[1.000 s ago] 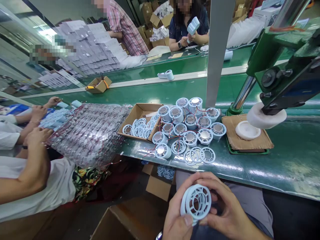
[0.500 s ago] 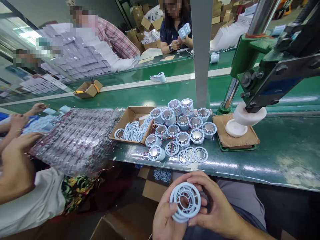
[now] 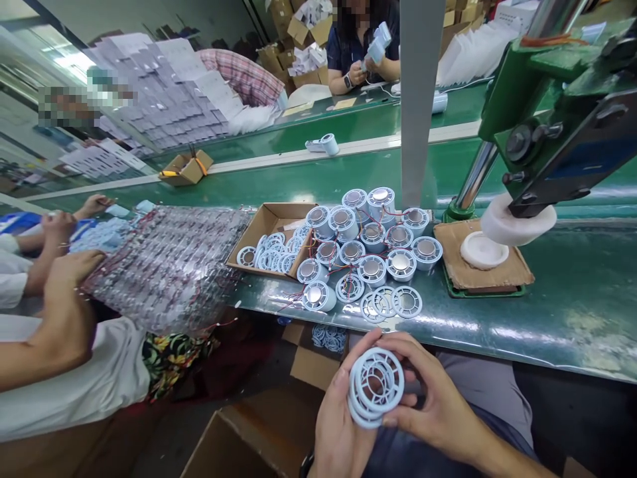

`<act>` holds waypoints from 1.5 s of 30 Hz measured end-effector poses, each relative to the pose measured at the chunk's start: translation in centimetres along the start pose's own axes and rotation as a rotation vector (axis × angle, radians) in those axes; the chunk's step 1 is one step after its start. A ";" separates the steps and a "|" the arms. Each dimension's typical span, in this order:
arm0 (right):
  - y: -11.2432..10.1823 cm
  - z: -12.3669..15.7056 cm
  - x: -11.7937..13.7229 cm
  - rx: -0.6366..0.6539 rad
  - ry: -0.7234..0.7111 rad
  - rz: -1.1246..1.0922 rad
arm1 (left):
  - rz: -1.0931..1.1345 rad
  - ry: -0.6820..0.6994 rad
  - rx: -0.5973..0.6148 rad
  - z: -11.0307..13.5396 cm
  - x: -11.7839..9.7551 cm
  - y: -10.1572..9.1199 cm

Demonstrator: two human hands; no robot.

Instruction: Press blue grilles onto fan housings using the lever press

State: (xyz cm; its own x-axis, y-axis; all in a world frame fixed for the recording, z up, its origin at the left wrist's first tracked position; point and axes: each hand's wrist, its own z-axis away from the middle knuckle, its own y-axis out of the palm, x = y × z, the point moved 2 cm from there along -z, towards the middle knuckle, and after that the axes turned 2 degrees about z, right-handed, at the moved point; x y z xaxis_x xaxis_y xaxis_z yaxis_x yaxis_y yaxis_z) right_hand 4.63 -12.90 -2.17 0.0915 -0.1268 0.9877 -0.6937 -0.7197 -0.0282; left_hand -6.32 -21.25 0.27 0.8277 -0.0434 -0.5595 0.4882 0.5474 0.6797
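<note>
A small stack of light-blue plastic rings point(image 3: 394, 400) with spoked centres is held over my lap, just in front of the bench edge. My left hand point(image 3: 336, 425) cups the stack from the left and behind. From the right, my right hand point(image 3: 438, 405) grips its edge, thumb low at the front and fingers curled behind. Beyond my hands, several loose rings point(image 3: 408, 302) lie overlapping near the bench edge. Behind them stand several light-blue cylindrical housings point(image 3: 371, 267) with round metal discs on top and red and black wires.
A cardboard tray point(image 3: 249, 265) of rings sits left of the housings. At the right stands a green press point(image 3: 502, 126), its white round head above a white cup point(image 3: 484, 251). Co-workers sit at left and across the bench. An open carton point(image 3: 243, 431) is below.
The view has shifted, so the bench things appear farther right. My left thumb has moved off the front of the rings to their side. Both hands still hold the stack.
</note>
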 end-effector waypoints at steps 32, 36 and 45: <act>0.3 -0.1 0.2 -0.043 0.232 -0.129 | -0.125 0.047 -0.051 0.3 0.2 0.1; 0.3 0.0 0.3 -0.023 0.230 -0.126 | -0.094 0.053 -0.014 0.0 0.2 0.4; -1.4 0.9 -0.7 -0.313 -0.116 0.288 | 0.040 0.020 -0.007 -0.9 0.0 -0.6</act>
State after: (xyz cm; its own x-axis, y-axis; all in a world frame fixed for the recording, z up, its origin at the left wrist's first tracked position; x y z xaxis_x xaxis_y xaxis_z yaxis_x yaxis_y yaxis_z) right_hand 6.18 -12.44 -3.01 -0.0695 -0.3808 0.9221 -0.8839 -0.4051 -0.2339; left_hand -6.85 -20.85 -0.59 0.8408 -0.0048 -0.5413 0.4529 0.5541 0.6985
